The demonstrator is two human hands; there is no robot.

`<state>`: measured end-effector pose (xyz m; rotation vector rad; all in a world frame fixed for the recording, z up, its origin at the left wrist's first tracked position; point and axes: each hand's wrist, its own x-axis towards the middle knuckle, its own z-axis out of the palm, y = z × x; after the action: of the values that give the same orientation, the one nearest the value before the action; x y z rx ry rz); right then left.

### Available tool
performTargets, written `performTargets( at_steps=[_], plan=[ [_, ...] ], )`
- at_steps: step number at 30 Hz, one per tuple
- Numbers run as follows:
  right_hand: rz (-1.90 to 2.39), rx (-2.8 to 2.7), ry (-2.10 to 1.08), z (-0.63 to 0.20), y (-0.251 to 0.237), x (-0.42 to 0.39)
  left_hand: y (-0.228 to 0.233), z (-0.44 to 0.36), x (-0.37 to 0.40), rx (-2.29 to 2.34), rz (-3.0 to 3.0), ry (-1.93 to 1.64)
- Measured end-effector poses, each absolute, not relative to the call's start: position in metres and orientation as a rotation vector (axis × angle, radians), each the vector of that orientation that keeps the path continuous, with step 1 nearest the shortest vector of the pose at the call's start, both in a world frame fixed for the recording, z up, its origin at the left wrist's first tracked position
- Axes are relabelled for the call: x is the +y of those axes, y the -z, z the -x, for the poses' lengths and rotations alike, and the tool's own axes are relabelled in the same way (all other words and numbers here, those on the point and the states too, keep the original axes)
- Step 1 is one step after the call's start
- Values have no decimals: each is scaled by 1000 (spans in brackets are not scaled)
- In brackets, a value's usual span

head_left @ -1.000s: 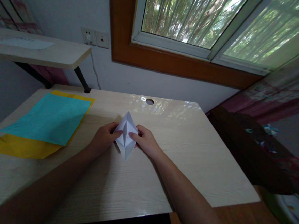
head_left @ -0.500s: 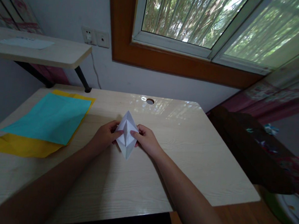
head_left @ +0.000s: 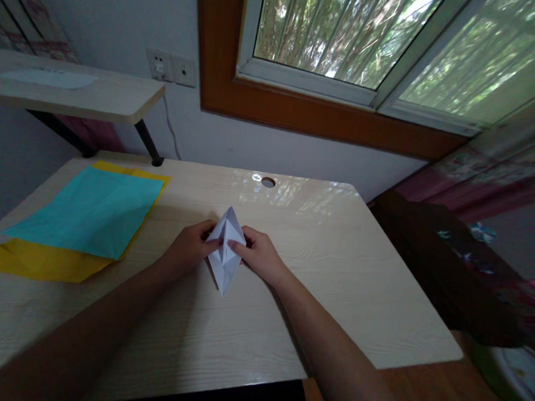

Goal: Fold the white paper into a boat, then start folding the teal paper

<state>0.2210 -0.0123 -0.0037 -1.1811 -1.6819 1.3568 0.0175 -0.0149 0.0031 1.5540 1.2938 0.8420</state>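
Both hands pinch a folded white paper shape (head_left: 225, 251) at mid-desk. The left hand (head_left: 189, 248) grips its left edge, the right hand (head_left: 255, 256) its right edge — thumbs pressed near the centre crease. Compared with half a second ago, the shape is narrower and its side flaps are drawn inward — the fold appears to be closing. A teal sheet (head_left: 88, 211) lies on a yellow sheet (head_left: 34, 260) at the desk's (head_left: 334, 291) far left.

desk (head_left: 333, 303): set below the window (head_left: 352, 35), against the wall.
folded paper (head_left: 225, 249): held over the desk's middle, between the left hand (head_left: 188, 250) and the right hand (head_left: 258, 258).
flat sheets (head_left: 83, 218): stacked on the desk, well left of the hands.
shelf (head_left: 73, 92): placed behind and above the sheets.
cable hole (head_left: 267, 181): found behind the folded paper.
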Motion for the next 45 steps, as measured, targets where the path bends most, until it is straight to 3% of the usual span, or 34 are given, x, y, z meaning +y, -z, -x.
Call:
performTargets(
  at_steps=[20,31,39,45],
  plan=[
    [1212,-1672,-1347,-222,5,-13,-2,-16,-13,1327,-1472,-824],
    [1017,-1485,-1510,-221,3,-15,-5,-15,-11,1415,-1507,-833],
    [969,-1833,-1069,-223,-2,-15,2,-12,-9,1354,-1580,-805],
    [879,-1897,-934,-220,-3,-16,1,-14,-8,1184,-1600,-824]
  ],
)
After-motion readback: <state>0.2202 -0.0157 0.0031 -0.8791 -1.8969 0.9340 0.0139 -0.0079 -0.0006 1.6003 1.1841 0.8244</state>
